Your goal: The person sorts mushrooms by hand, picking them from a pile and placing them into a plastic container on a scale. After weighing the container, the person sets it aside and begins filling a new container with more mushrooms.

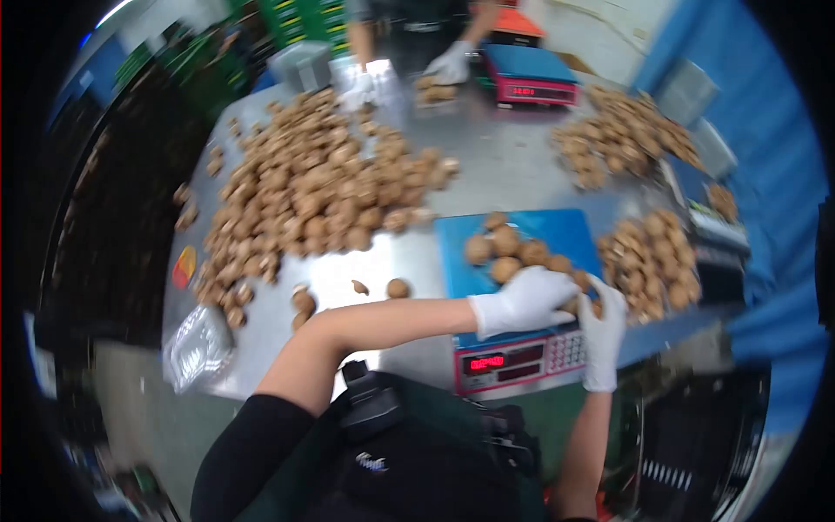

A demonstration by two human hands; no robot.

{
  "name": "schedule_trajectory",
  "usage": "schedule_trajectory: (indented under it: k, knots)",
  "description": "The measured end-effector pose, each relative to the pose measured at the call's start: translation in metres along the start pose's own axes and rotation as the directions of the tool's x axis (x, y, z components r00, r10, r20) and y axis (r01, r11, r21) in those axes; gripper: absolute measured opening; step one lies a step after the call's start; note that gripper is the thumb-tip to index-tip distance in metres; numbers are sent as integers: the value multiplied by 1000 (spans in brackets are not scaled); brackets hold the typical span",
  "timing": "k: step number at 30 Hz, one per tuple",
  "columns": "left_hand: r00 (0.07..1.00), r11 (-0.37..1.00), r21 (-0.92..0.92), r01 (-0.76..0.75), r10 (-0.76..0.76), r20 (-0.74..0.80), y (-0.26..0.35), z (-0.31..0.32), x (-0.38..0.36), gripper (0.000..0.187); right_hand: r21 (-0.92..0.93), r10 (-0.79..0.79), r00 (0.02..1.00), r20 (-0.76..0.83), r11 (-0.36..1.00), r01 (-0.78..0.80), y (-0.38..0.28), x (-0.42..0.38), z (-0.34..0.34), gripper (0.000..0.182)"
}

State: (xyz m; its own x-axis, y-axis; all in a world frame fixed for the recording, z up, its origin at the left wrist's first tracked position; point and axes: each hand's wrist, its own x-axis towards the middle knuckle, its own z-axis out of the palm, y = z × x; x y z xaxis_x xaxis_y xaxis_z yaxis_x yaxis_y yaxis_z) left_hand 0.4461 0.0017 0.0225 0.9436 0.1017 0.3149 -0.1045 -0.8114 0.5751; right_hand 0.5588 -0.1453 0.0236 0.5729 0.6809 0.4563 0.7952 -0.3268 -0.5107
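Note:
A blue-topped digital scale point(457, 239) with a lit red display sits at the near edge of the metal table. Several brown mushrooms point(507, 242) rest on its plate. My left hand point(535, 300), in a white glove, reaches across to the plate's right side with its fingers curled over mushrooms there. From the right, my right hand point(603, 326), also gloved, meets it and closes around mushrooms at the plate's edge. A few of these show between the two hands; the fingertips are partly hidden and blurred.
A large mushroom pile point(304, 187) covers the table's left side. Right of the scale lie another heap point(648, 265) and a farther one point(622, 130). A co-worker's gloved hand point(450, 64) is beside a second scale point(531, 74). A clear plastic tray point(200, 346) sits at the left corner.

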Motion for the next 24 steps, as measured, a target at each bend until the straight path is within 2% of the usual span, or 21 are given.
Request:
schedule_trajectory:
  k: [1, 2, 3, 4, 5, 6, 7, 8, 9, 10, 11, 12, 13, 14, 16, 18, 20, 22, 23, 24]
  knots:
    - [981, 990, 23, -139, 141, -130, -6, 2, -1, 33, 45, 13, 999, -31, 999, -12, 2, -1, 1, 28]
    - [955, 980, 52, -190, 197, -222, -3, -10, -2, 31, 126, 96, 995, -29, 988, -92, -1, -1, -3, 27]
    - [975, 989, 55, -140, 148, -167, -2, -31, -3, 29, 164, 148, 988, -49, 977, -138, -7, -1, -7, 25]
    - [961, 988, -7, -154, 148, -234, -7, -51, -10, 25, 254, 197, 978, -70, 951, -174, -8, -5, -10, 22]
    - [947, 991, -47, -121, 101, -305, -10, -77, -21, 23, 348, 298, 954, -26, 898, -271, -13, -8, -18, 21]
    - [927, 991, -127, -43, -8, -376, -18, -98, -39, 22, 430, 401, 916, 20, 824, -370, -20, -11, -26, 20]
    - [879, 992, -124, 35, -90, -468, -30, -116, -63, 22, 425, 402, 915, 38, 822, -379, -29, -14, -30, 20]
    - [849, 944, -261, 204, -303, -434, -45, -130, -87, 21, 510, 368, 929, 40, 792, -336, -40, -17, -33, 19]
    - [784, 927, -201, 316, -375, -495, -62, -137, -113, 23, 591, 336, 941, 33, 752, -290, -50, -21, -33, 20]
    - [748, 877, -123, 464, -462, -476, -76, -140, -143, 23, 591, 337, 941, 37, 752, -292, -61, -24, -30, 20]
    - [748, 837, -25, 546, -501, -435, -90, -133, -172, 27, 661, 300, 943, 144, 680, -317, -74, -26, -26, 22]
    - [779, 840, -24, 542, -513, -361, -93, -123, -194, 31, 718, 249, 937, 245, 603, -348, -89, -27, -20, 24]
    - [803, 842, -27, 539, -523, -286, -95, -108, -213, 34, 751, 165, 948, 273, 580, -317, -107, -28, -7, 28]
    - [799, 841, -37, 540, -526, -292, -90, -98, -217, 34, 837, 179, 907, 381, 349, -421, -121, -32, 6, 33]
    - [822, 796, 214, 566, -566, -68, -84, -82, -218, 39, 747, 26, 747, 665, -27, -664, -145, -29, 24, 49]
    - [815, 787, 242, 568, -578, -38, -97, -60, -217, 40, 574, -50, 600, 799, -233, -785, -162, -32, 43, 55]
    - [815, 785, 265, 560, -579, -10, -99, -50, -213, 41, 430, -161, 515, 842, -374, -821, -177, -35, 58, 52]
    - [749, 750, 3, 661, -660, -57, -92, -62, -216, 45, 404, -160, 494, 854, -395, -825, -184, -43, 71, 50]
    - [743, 745, 4, 667, -666, -67, -90, -73, -222, 45, 361, -177, 466, 867, -421, -832, -188, -45, 80, 48]
    - [694, 609, -478, 633, -720, 2, -84, -89, -228, 48, 349, -195, 458, 867, -418, -839, -190, -49, 90, 48]
